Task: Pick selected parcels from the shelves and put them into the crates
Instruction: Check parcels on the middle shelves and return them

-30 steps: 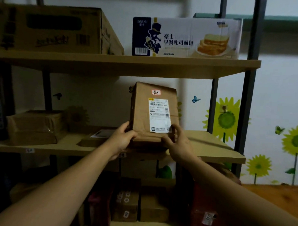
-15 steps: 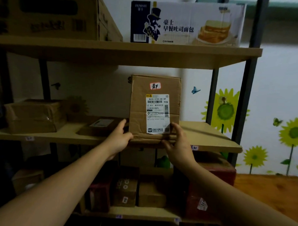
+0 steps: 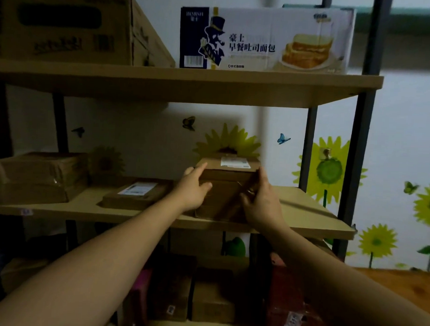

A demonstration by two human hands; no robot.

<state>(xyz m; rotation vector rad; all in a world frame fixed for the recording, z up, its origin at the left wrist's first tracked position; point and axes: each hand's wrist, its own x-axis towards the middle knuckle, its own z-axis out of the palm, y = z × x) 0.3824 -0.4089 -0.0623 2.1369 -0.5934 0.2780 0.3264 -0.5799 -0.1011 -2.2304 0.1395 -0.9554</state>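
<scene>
A brown cardboard parcel (image 3: 226,187) with a white shipping label on its top face lies on the middle shelf (image 3: 304,214), near the shelf's front edge. My left hand (image 3: 192,189) holds its left side, fingers along the top edge and thumb on the front. On its right side my right hand (image 3: 259,201) grips the parcel, thumb across the front face. No crate is in view.
On the same shelf lie a flat labelled parcel (image 3: 135,194) and a taped brown bundle (image 3: 38,176) at the left. The top shelf carries a large brown carton (image 3: 67,28) and a bread box (image 3: 264,40). Several parcels (image 3: 211,299) sit on the bottom shelf.
The parcel stood upright with its label facing me; both hands have tipped it backward, and it now lies flat on the shelf with the label on top.
</scene>
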